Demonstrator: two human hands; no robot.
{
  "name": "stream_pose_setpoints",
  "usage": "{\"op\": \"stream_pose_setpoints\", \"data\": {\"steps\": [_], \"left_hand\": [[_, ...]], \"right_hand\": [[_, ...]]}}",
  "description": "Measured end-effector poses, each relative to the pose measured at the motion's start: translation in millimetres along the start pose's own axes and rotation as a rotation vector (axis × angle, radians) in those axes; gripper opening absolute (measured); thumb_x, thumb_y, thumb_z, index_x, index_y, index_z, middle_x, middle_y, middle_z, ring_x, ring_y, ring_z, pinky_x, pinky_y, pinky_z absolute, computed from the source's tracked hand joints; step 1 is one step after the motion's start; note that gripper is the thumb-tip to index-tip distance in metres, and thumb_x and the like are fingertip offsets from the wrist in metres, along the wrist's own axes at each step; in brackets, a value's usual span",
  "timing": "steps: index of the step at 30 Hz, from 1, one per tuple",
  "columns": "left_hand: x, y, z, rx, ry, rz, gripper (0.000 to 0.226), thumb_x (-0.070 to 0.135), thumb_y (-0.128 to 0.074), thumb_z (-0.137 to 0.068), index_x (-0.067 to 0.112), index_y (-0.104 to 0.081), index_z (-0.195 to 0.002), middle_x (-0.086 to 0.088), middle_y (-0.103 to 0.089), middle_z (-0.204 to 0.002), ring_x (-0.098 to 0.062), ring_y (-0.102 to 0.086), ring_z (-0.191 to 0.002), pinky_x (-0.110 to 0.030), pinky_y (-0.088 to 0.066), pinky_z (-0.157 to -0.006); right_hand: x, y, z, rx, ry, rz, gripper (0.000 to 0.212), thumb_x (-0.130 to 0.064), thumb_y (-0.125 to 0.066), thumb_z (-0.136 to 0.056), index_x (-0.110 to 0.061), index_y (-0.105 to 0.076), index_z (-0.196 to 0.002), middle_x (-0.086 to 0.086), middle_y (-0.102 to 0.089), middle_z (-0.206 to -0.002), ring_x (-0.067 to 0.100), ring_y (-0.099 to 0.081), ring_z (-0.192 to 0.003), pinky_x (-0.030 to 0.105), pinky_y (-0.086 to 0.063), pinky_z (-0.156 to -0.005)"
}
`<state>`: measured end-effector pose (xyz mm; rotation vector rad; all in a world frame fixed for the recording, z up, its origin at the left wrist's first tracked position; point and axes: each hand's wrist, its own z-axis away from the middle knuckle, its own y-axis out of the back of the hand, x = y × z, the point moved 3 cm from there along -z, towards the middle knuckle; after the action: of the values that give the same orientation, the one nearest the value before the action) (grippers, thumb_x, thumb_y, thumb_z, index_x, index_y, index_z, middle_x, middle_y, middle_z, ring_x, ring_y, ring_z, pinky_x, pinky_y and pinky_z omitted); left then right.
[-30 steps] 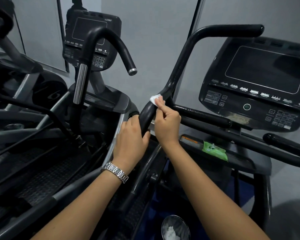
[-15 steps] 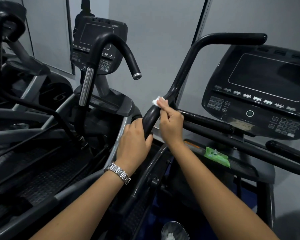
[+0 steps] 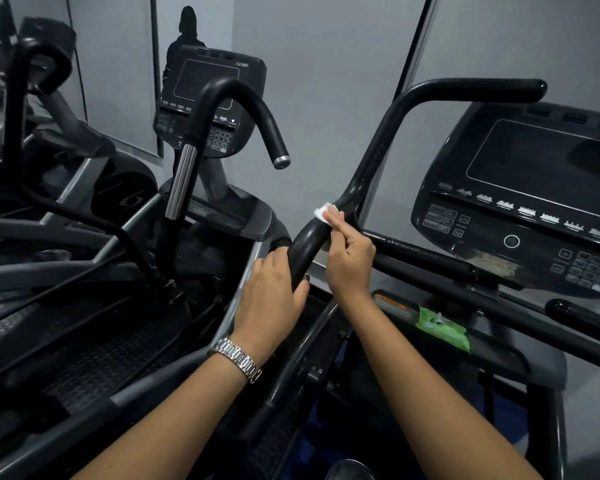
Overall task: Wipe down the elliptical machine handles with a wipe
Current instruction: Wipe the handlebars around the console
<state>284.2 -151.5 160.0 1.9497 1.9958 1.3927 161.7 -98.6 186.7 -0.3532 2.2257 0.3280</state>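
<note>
i'm partway through wiping the elliptical handle (image 3: 369, 168): my right hand (image 3: 349, 261) is pinching the white wipe (image 3: 322, 212) against its bend, my left hand (image 3: 271, 299) is gripping it just below. next, i judge, the wipe needs sliding up the handle under firm pressure.

The far console (image 3: 205, 81) bears a small Cybex logo and a "2".

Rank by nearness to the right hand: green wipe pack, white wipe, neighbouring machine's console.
1. The white wipe, held on the handle by the right hand.
2. The green wipe pack, down to its right.
3. The neighbouring machine's console, upper left, far back.
</note>
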Motion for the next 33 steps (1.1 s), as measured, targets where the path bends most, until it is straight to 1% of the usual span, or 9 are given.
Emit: {"op": "stream_pose_setpoints", "data": {"steps": [5, 8, 12, 15, 19, 22, 25, 28, 33], "left_hand": [[-2, -2, -3, -0.02, 0.012, -0.007, 0.041, 0.037, -0.056, -0.089, 0.016, -0.045, -0.122, 0.003, -0.056, -0.109, -0.015, -0.049, -0.101, -0.028, -0.048, -0.081], [4, 0, -9, 0.005, -0.015, -0.041, 0.05, 0.042, -0.056, -0.088, 0.014, -0.043, -0.127, 0.0, -0.056, -0.118, -0.018, -0.05, -0.107, -0.032, -0.048, -0.087], [20, 3, -30, 0.06, -0.097, -0.072, 0.056, 0.045, -0.052, -0.09, 0.009, -0.042, -0.132, -0.005, -0.054, -0.122, -0.02, -0.05, -0.11, -0.034, -0.047, -0.092], [30, 4, -50, 0.074, -0.145, -0.055, 0.046, 0.039, -0.052, -0.092, 0.008, -0.047, -0.126, -0.006, -0.056, -0.114, -0.02, -0.052, -0.103, -0.036, -0.048, -0.088], [32, -2, -60, 0.108, -0.176, -0.005, 0.025, 0.024, -0.056, -0.091, 0.007, -0.058, -0.11, -0.006, -0.058, -0.101, -0.02, -0.054, -0.092, -0.035, -0.049, -0.082], [28, -7, -60, 0.132, -0.209, 0.009, 0.022, 0.021, -0.057, -0.09, 0.006, -0.06, -0.107, -0.006, -0.06, -0.096, -0.019, -0.055, -0.088, -0.032, -0.05, -0.08], [29, -7, -62, 0.135, -0.216, 0.013, 0.023, 0.02, -0.057, -0.09, 0.005, -0.061, -0.107, -0.006, -0.06, -0.096, -0.017, -0.054, -0.087, -0.027, -0.048, -0.078], [28, -7, -61, 0.142, -0.217, 0.024, 0.022, 0.019, -0.058, -0.089, 0.005, -0.061, -0.106, -0.005, -0.06, -0.095, -0.017, -0.054, -0.086, -0.027, -0.048, -0.077], [27, -8, -61, 0.152, -0.229, 0.028, 0.022, 0.019, -0.059, -0.089, 0.005, -0.062, -0.106, -0.005, -0.061, -0.095, -0.018, -0.055, -0.085, -0.032, -0.051, -0.078]], "right_hand": [[6, 6, -38, -0.002, -0.087, 0.041, 0.035, 0.001, -0.04, -0.095, -0.005, -0.067, -0.116, 0.008, -0.061, -0.128, 0.008, -0.049, -0.127, 0.029, -0.034, -0.112], [0, 6, -23, -0.085, 0.036, 0.091, 0.036, 0.001, -0.041, -0.094, -0.011, -0.07, -0.112, 0.002, -0.065, -0.122, -0.005, -0.053, -0.117, 0.017, -0.038, -0.105], [9, 17, -13, -0.199, 0.187, 0.072, 0.043, 0.008, -0.04, -0.09, -0.012, -0.067, -0.116, -0.009, -0.059, -0.124, 0.003, -0.048, -0.128, 0.027, -0.037, -0.11], [14, 17, -43, -0.179, 0.095, 0.149, 0.04, 0.005, -0.04, -0.092, -0.012, -0.07, -0.113, -0.009, -0.061, -0.122, 0.009, -0.057, -0.117, 0.036, -0.042, -0.107], [12, 9, -47, -0.2, 0.093, 0.178, 0.04, 0.006, -0.04, -0.091, -0.011, -0.071, -0.109, -0.003, -0.067, -0.117, 0.004, -0.05, -0.124, 0.012, -0.038, -0.101], [19, 21, -37, -0.237, 0.199, 0.158, 0.045, 0.005, -0.042, -0.092, -0.022, -0.066, -0.117, -0.013, -0.056, -0.124, -0.005, -0.044, -0.126, 0.026, -0.039, -0.107], [27, 24, -61, -0.233, 0.152, 0.183, 0.043, 0.004, -0.041, -0.093, -0.021, -0.067, -0.116, -0.004, -0.059, -0.127, 0.001, -0.047, -0.126, 0.038, -0.04, -0.109], [29, 16, -73, -0.198, 0.07, 0.206, 0.038, 0.003, -0.04, -0.094, -0.013, -0.071, -0.111, 0.005, -0.063, -0.125, 0.004, -0.044, -0.13, 0.036, -0.038, -0.11], [29, 30, -53, -0.245, 0.153, 0.194, 0.039, 0.003, -0.041, -0.095, -0.015, -0.065, -0.121, -0.004, -0.057, -0.13, -0.005, -0.051, -0.12, 0.024, -0.044, -0.103]]}}
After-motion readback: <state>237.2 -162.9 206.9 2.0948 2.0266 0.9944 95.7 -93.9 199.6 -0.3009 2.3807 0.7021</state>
